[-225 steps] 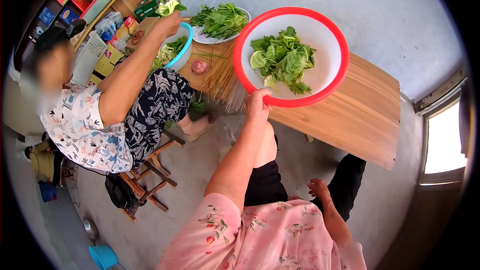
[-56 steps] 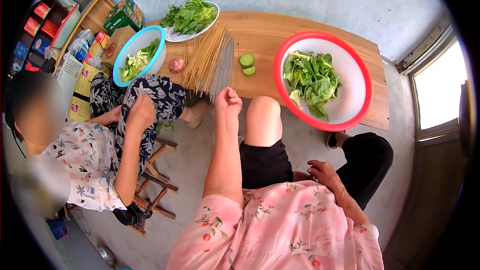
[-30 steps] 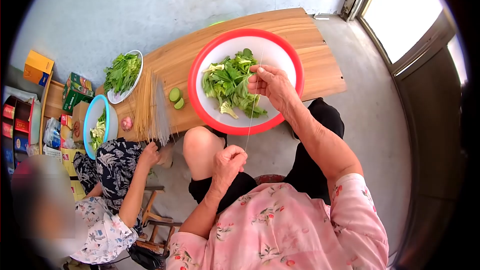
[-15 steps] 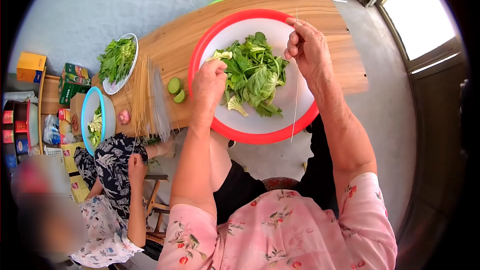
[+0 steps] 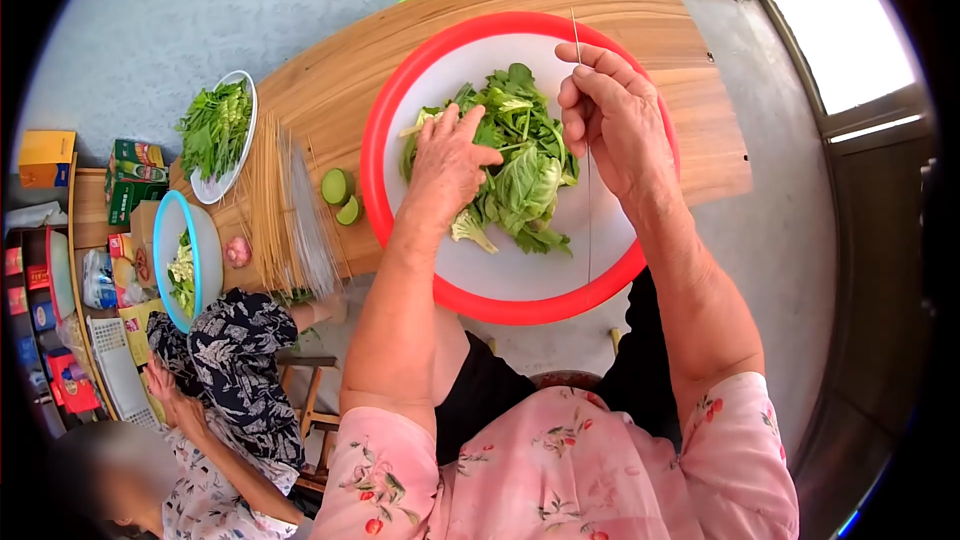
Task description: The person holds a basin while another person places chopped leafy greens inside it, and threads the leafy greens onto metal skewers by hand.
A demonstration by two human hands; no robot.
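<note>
- Your right hand [image 5: 615,115] grips a thin skewer [image 5: 590,235] between thumb and fingers, over the right side of the red-rimmed basin [image 5: 520,24]; its upper tip points towards the table's far edge.
- Your left hand [image 5: 445,165] is open, fingers spread over the leafy greens [image 5: 525,190]; you cannot tell whether the fingertips touch them.
- You appear to be reaching in for a leaf. Picking one out calls for a light pinch, as the leaves overlap, with the skewer tip kept clear of your fingers.
- The basin lies towards the right end of the wooden table [image 5: 640,0], its rim reaching past the near edge in your view.
- Just left of it are two cut green pieces [image 5: 337,186], then grey sticks [image 5: 305,210], tan sticks [image 5: 265,200] and a pinkish bulb [image 5: 237,251].
- Towards the left end you have an oval dish [image 5: 250,130] of greens and a blue-rimmed bowl [image 5: 165,240].
- Beyond them, the green box [image 5: 137,170] and orange box [image 5: 46,155] carry print too small to read; you can make out no brand.
</note>
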